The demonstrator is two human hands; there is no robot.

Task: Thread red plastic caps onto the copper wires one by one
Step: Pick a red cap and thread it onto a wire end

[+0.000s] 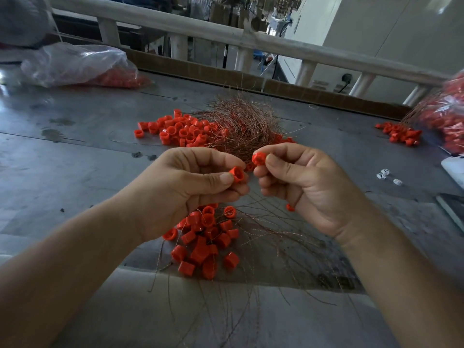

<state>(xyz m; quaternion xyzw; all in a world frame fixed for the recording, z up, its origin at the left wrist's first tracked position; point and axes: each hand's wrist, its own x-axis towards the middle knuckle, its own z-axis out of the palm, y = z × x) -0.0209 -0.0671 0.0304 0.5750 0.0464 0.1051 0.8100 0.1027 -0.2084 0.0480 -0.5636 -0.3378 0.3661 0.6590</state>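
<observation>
Before the wire tangle [241, 126], left grip [190, 187] pinches a cap [236, 175]; right grip [308, 187] pinches a second cap [259, 159]. Held close, likely for threading.

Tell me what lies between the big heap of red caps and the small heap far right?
Head view: a tangle of copper wires against the big heap, then bare grey table up to the small heap.

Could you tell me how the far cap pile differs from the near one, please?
The far pile is wider and lies beside a dense wire tangle; the near pile is smaller and lies among long, spread wires. Both are red caps on the grey table.
</observation>
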